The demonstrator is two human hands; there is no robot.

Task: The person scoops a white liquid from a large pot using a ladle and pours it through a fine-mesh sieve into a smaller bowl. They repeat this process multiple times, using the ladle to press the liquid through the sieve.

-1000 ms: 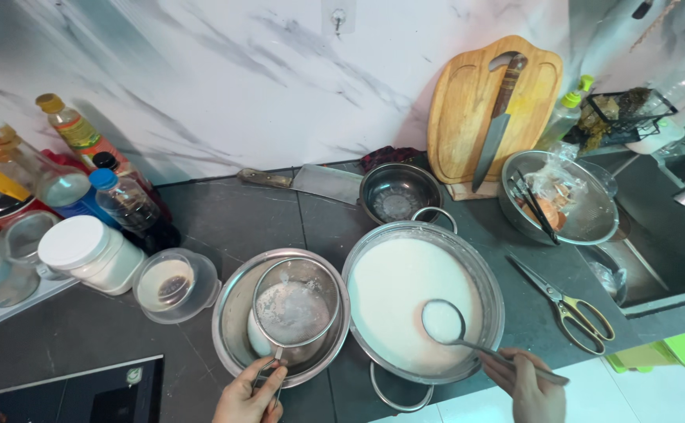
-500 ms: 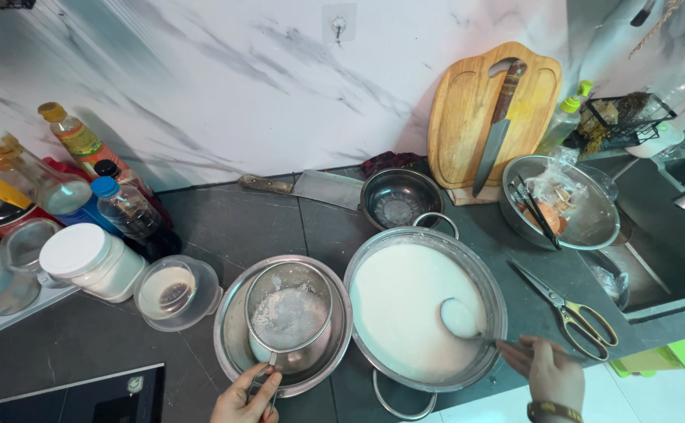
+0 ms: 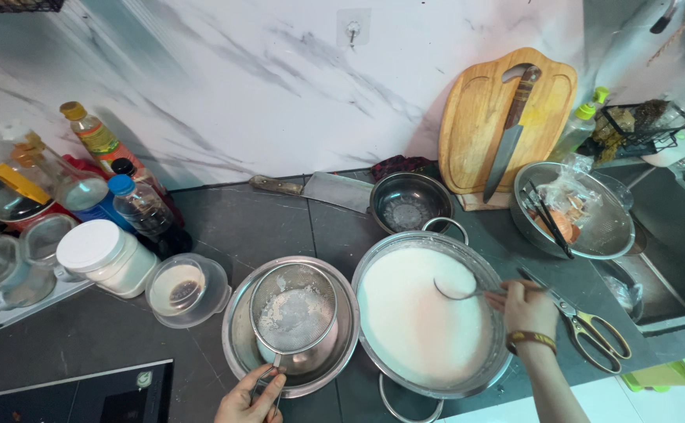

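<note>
Here, nearest to you, your left hand (image 3: 250,398) is closed around the handle of a round mesh strainer (image 3: 294,317), which sits inside a steel bowl (image 3: 240,345) on the dark counter (image 3: 233,227); pale residue lies in the mesh. Just right of that, your right hand (image 3: 524,307) pinches the thin handle of a ladle (image 3: 458,288), whose bowl is dipped into the white liquid filling the wide steel pot (image 3: 428,321). Scissors (image 3: 585,329) with yellow handles lie just right of that wrist. To the left sit a small clear plastic tub (image 3: 188,288) and a white-lidded jar (image 3: 106,257), with bottles (image 3: 135,205) and glass jars behind them. Farther back, a small empty steel bowl (image 3: 409,202) stands beyond the pot, a cleaver (image 3: 319,190) lies flat to its left, and a steel basin (image 3: 573,210) with scraps sits to the right. Farthest, a wooden cutting board (image 3: 475,125) leans on the marble wall with a knife (image 3: 511,133) propped across it.
</note>
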